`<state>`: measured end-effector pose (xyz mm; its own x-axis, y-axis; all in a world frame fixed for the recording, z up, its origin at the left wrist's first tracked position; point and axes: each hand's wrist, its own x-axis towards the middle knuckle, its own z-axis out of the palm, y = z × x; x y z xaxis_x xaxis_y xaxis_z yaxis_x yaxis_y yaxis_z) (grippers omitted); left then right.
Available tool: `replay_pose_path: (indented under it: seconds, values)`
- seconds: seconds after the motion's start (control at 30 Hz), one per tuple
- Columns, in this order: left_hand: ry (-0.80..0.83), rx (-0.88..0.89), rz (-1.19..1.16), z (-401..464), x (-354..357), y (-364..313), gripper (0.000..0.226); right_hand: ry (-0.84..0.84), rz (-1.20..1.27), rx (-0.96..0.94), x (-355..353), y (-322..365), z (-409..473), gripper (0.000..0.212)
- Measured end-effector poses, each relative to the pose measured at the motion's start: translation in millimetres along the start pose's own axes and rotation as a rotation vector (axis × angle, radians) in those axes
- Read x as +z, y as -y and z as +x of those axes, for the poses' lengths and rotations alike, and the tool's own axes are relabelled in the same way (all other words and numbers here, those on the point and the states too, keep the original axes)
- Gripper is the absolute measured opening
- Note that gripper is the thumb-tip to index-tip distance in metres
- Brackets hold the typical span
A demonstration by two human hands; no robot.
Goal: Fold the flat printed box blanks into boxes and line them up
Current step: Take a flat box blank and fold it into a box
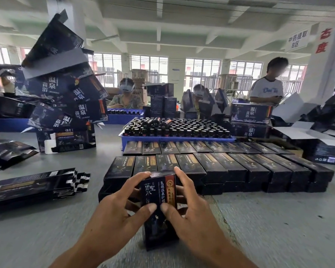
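Observation:
I hold a dark printed box (159,192) with gold and white lettering upright on the grey table, near the front centre. My left hand (116,207) grips its left side and my right hand (191,209) its right side, both thumbs pressed on the front face. Just behind it, folded boxes (230,167) lie side by side in rows, stacked two high. A pile of flat box blanks (37,186) lies on the table to my left.
A blue tray (174,139) full of dark bottles sits behind the rows. A tall, leaning heap of larger dark cartons (64,89) rises at the back left. More cartons and white flaps crowd the right. Three people work at the table's far side.

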<state>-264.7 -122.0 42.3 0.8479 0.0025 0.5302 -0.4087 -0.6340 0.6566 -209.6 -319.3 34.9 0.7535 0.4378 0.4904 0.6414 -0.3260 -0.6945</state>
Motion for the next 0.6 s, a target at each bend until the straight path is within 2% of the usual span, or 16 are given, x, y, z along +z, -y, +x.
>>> replay_pose_path:
  seconds: [0.1, 0.33, 0.47, 0.6]
  values:
    - [-0.100, -0.061, -0.100, 2, 2, 0, 0.064, 0.025, -0.086, -0.016, 6, 0, -3, 0.089]
    - [-0.315, -0.194, -0.352, 8, -1, 0, 0.053, 0.118, -0.251, -0.108, 9, 4, -4, 0.091]
    - [-0.334, -0.255, -0.442, 10, -2, -4, 0.044, 0.120, -0.314, -0.131, 7, 4, -6, 0.089]
    - [-0.301, -0.242, -0.435, 10, -3, -5, 0.042, 0.069, -0.323, -0.160, 5, 5, -6, 0.079]
